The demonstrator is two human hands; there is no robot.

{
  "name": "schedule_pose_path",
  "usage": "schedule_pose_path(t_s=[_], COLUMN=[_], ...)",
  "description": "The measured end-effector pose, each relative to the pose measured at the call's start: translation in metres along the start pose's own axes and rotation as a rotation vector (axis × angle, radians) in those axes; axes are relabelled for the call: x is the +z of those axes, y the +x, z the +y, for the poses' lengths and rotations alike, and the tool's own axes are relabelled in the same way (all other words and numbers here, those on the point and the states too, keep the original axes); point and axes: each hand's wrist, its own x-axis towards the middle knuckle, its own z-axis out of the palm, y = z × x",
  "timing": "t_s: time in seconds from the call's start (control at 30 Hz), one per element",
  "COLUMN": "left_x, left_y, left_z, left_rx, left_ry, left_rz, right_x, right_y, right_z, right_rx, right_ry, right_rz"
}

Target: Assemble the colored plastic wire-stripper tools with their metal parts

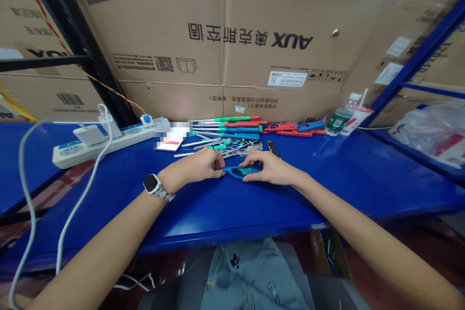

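Note:
My right hand (269, 167) grips the handle end of a blue long-necked lighter (232, 171), which has a green part at its trigger opening. At the lighter's narrow front end, the fingers of my left hand (205, 164) are pinched together. A small bit of metal shows between those fingertips, but its shape is too small to tell. Just behind my hands lie loose metal tubes, green pieces and thin wires (236, 146). A screwdriver with a black and yellow handle (273, 148) rests beyond my right hand.
Farther back lie long lighters with green, red and blue handles (240, 126), and red and blue handle shells (290, 127). A phone (171, 138) and a white power strip (119, 139) are at left. A bottle (338, 118) stands at right before a cardboard wall (225, 9).

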Motion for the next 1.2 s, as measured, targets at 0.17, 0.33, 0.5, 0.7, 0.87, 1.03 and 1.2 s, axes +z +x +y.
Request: schedule_pose_path(t_s=[0.17,0.33,0.5,0.7,0.87,1.03,1.2], left_x=[0.001,0.002,0.001,0.004,-0.001,-0.010,-0.016], left_y=[-0.001,0.002,0.005,0.004,-0.002,-0.004,-0.006], left_z=[0.008,0.012,0.011,0.007,0.012,0.017,0.018], left_rx=[0.010,0.054,0.071,0.032,0.050,0.080,0.133], left_ry=[0.016,0.021,0.029,0.003,-0.071,-0.018,0.053], left_rz=[0.027,0.017,0.028,0.013,0.036,0.126,0.180], right_x=[0.000,0.003,0.002,-0.007,-0.009,0.001,0.008], right_y=[0.001,0.001,0.001,0.013,0.011,0.004,0.002], right_z=[0.006,0.010,0.003,-0.012,-0.022,-0.022,-0.017], right_rx=[0.013,0.004,0.024,0.094,0.086,0.061,-0.002], right_ry=[-0.010,-0.002,-0.036,-0.156,-0.227,-0.235,-0.293], right_rz=[-0.004,-0.009,-0.018,-0.210,-0.214,-0.078,0.034])
